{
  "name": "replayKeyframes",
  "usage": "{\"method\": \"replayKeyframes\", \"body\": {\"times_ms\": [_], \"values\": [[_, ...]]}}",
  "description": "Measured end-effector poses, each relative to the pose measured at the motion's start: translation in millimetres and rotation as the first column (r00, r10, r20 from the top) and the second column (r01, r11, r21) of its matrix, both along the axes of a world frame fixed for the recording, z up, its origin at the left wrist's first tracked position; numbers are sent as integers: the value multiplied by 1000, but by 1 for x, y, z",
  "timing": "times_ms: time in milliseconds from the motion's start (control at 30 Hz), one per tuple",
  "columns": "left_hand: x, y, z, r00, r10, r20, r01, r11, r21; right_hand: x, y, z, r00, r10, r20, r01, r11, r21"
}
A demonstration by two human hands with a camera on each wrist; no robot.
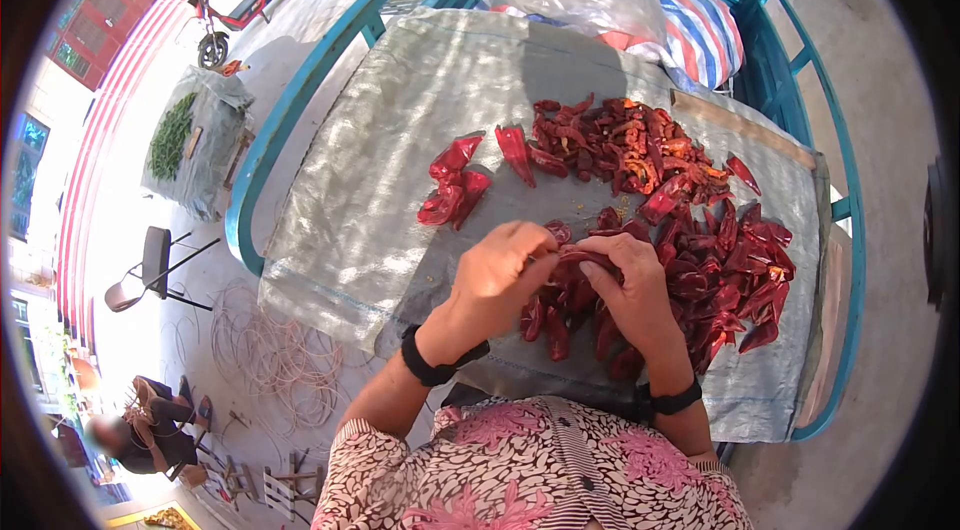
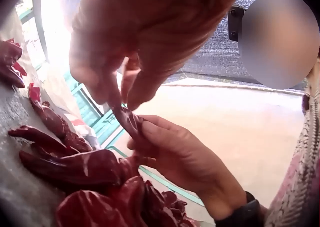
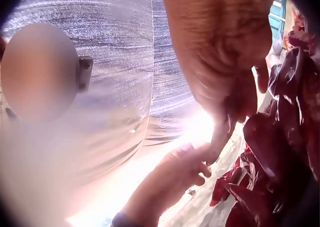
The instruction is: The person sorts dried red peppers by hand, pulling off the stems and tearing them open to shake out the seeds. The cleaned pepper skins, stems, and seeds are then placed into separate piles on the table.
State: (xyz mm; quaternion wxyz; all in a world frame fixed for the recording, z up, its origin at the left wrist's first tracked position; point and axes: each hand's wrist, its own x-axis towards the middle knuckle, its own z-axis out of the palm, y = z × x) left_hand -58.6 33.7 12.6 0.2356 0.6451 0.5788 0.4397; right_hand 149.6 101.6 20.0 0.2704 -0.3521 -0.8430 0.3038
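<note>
Between both hands is a dark red dried chili pepper, close above a pile of such peppers. My left hand pinches one end between thumb and fingers. My right hand grips the other end, its thumb laid along the pepper. In the right wrist view the held pepper spans the gap between the two hands. Glossy, wrinkled whole peppers lie heaped under and to the right of the hands. Part of that heap is hidden behind my fingers.
Beyond the hands lies a second heap of darker, more shrivelled peppers. A few loose peppers lie to its left. All rest on a grey woven sheet in a blue-railed cart bed. A wooden strip lies at the right.
</note>
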Motion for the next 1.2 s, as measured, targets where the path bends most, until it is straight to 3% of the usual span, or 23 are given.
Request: {"method": "replayKeyframes", "body": {"times_ms": [100, 200, 333, 400, 533, 633, 733, 767, 867, 967, 1067, 1200], "values": [[-19, 1, 1, 914, 335, -230, -362, 928, -90, 4, 0, 5, 1000, -17, 4, 17, 997, 69], [-43, 11, -32, 676, 549, -492, -598, 798, 68, 7, -1, 5, 996, -89, -31, 91, 993, 75], [-63, 14, -47, 681, 484, -549, -604, 796, -47, 12, 0, -2, 998, -65, 2, 65, 996, -54], [-61, 13, -38, 697, 517, -496, -602, 798, -13, 12, -1, -2, 999, -51, 9, 51, 998, 24], [-33, -4, 2, 893, 329, -308, -351, 936, -16, 10, -2, 1, 994, -102, -34, 105, 990, 96], [-2, -11, 6, 960, 104, -262, -92, 994, 59, 2, -8, 12, 991, -49, -123, 44, 998, -39], [23, -11, 1, 964, 14, -264, 6, 997, 75, -4, -14, 13, 975, -7, -222, -43, 975, -220], [25, -10, 2, 954, -12, -301, 17, 1000, 14, -2, -9, 2, 972, 72, -223, -82, 996, -32], [26, -6, 3, 988, -20, -152, 22, 1000, 15, 3, -10, 0, 977, -4, -212, -13, 997, -78], [7, 1, 4, 984, 83, -159, -104, 986, -128, 9, -11, 8, 972, -144, -187, 116, 981, -153], [-18, 9, -16, 890, 304, -341, -339, 940, -46, 13, -6, 6, 966, -183, -183, 152, 973, -171], [-39, 16, -37, 742, 362, -564, -495, 864, -97, 5, -7, 0, 951, -153, -268, 91, 969, -231]]}}
